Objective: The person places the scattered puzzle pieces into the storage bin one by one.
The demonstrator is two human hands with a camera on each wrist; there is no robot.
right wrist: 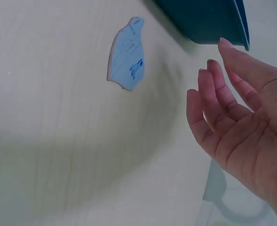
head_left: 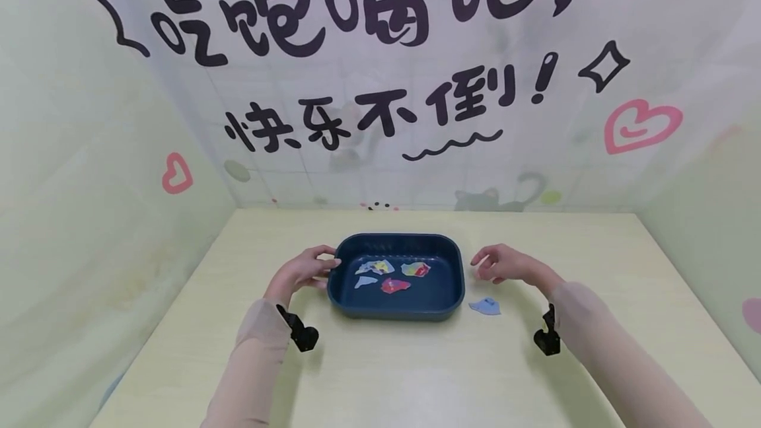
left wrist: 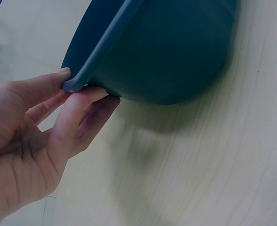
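A dark blue rectangular tray (head_left: 440, 309) with rounded corners stands on the table. My left hand (head_left: 308, 268) pinches its left rim, with the thumb over the edge and fingers against the outer wall (left wrist: 171, 52). Inside lie several irregular torn-looking pieces, among them a pink-red piece (head_left: 395, 285), a pale blue piece (head_left: 365, 281) and a multicoloured piece (head_left: 415, 269). My right hand (head_left: 504, 264) hovers just right of the tray, fingers loosely bent, holding nothing. Nearer the front, a light blue card-like piece (right wrist: 128, 54) with dark blue marks lies flat on the table.
The pale wood-grain table (head_left: 386, 375) meets a printed cloth backdrop (head_left: 380, 183) behind, with cloth panels at both sides. A small black wrist camera (head_left: 304, 335) sits on the left wrist, another camera (head_left: 548, 335) on the right.
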